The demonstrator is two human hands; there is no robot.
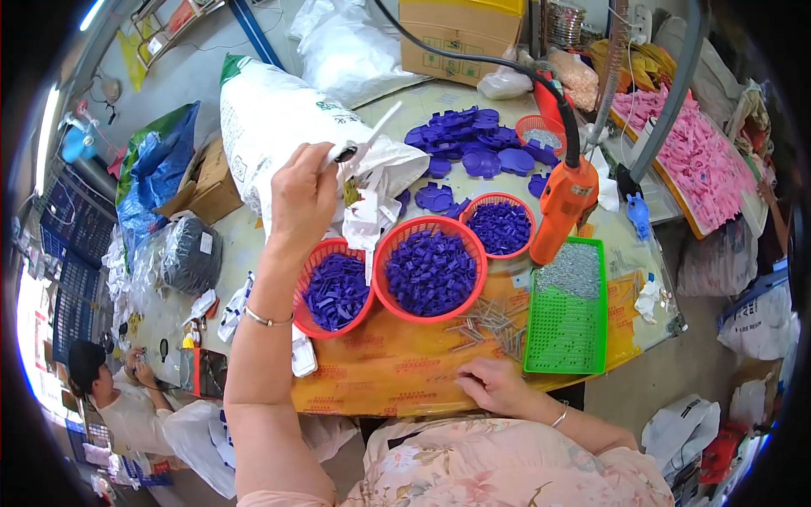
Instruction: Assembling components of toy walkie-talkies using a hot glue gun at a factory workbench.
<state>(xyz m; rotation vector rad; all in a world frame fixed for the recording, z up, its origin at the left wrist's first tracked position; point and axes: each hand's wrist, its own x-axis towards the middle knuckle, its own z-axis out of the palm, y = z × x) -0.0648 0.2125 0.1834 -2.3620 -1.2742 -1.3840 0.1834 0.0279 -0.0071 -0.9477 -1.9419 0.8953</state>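
Observation:
My left hand is raised at the mouth of a large white woven sack. Its fingers are closed on a white plastic piece with a dark oval opening. White plastic parts show just below, at the sack's mouth. My right hand rests at the table's near edge with fingers curled; whether anything is in them is hidden. Close to it lie loose metal pins and a green tray with small metal pieces. Red baskets of small purple parts stand between the hands.
An orange electric screwdriver hangs over the green tray. Purple discs are heaped behind the baskets, near a cardboard box. A tray of pink parts stands at the far right. Another person sits at the left.

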